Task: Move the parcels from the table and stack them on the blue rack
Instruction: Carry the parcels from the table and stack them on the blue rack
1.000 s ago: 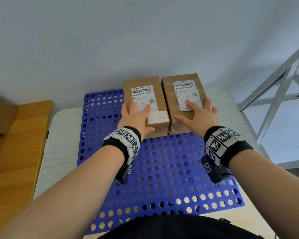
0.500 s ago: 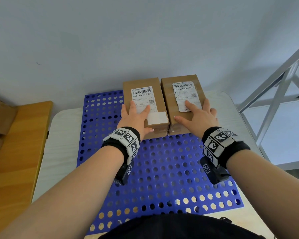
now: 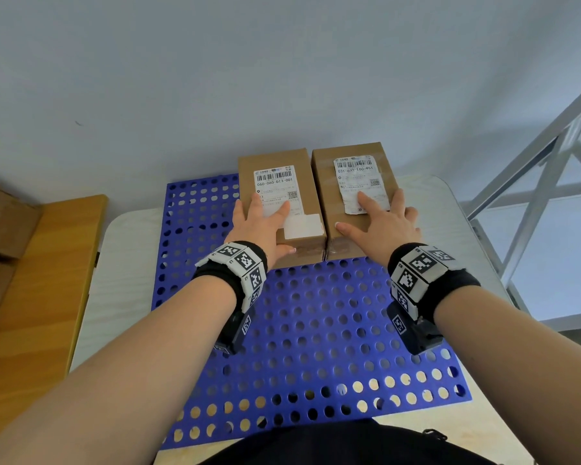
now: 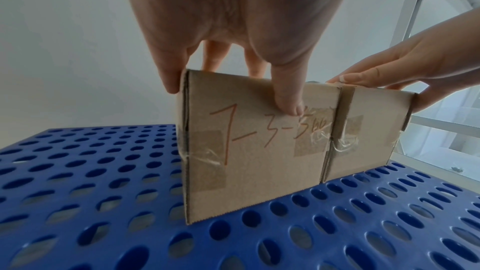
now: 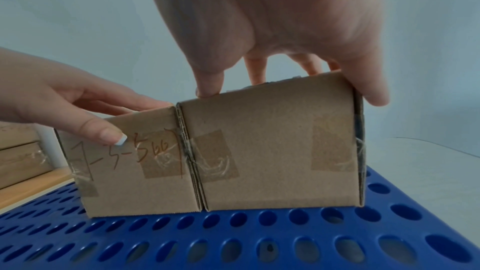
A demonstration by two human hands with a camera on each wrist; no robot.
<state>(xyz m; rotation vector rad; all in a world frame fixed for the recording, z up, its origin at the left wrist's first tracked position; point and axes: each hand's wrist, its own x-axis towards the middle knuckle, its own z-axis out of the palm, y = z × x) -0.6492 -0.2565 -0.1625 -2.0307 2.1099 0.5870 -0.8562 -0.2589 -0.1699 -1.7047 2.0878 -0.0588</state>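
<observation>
Two parcels sat on the blue rack [image 3: 316, 330] at its far end, side by side and touching along their long sides, labels up. Left parcel [image 3: 279, 196] had red handwriting on its near face; right parcel [image 3: 353, 182] had tape patches there. Both rested flat on the perforated surface, one layer only, nothing stacked on top yet.

Left hand [image 3: 260, 226] lay over the left parcel's top, thumb hooked down the near face and little finger down the outer side: a loose straddling hold, fingers only lightly curled. Right hand [image 3: 379, 229] did the same on the right parcel, fingers spread on the label, thumb tip at the top edge by the seam, little finger over the outer side. Looked like squaring-up rather than lifting, judging by the parcels being fully seated.

Progress: two placed. At least two more cardboard boxes [image 3: 0, 229] were visible at far left beyond the wooden table [image 3: 37, 297], so I'd guess more remained; total count couldn't be told.

Room: near part of the rack was open, plus a strip left of the parcels. Right parcel sat close to the rack's right edge. Wall [image 3: 282, 78] was right behind. Metal frame [image 3: 534, 196] stood off to the right, apart from the white table [image 3: 121, 263] under the rack.
</observation>
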